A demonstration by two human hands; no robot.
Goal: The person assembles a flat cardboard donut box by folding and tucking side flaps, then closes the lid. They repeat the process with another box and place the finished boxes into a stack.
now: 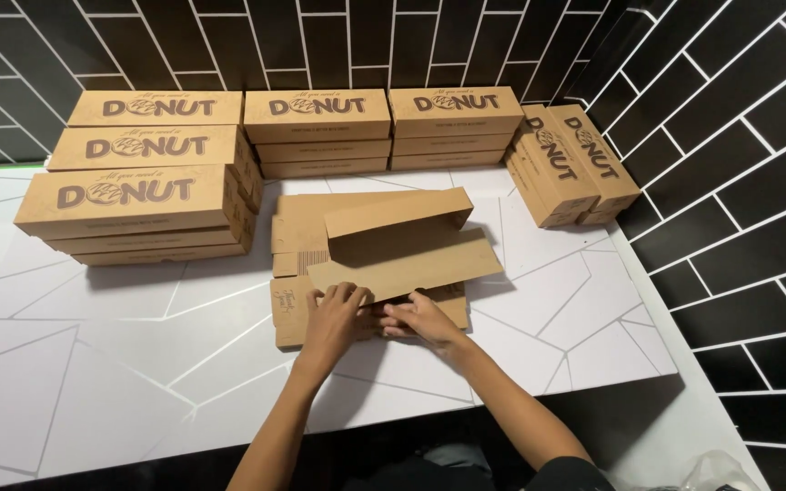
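A flat brown cardboard box blank (pixel 384 238), partly folded with one long flap raised, lies on the white counter (pixel 93 364) in front of me. My left hand (pixel 334 314) presses on the blank's near edge, fingers curled over the cardboard. My right hand (pixel 420 318) pinches the same near edge just beside it, the fingertips of both hands almost touching. A small side tab (pixel 291 309) sticks out to the left of my left hand.
Stacks of closed brown cardboard boxes stand along the black tiled wall: a tall stack at left (pixel 138 186), two stacks at the back middle (pixel 318 132) (pixel 455 125), and boxes on edge at right (pixel 570 164). The counter's edge runs near my forearms.
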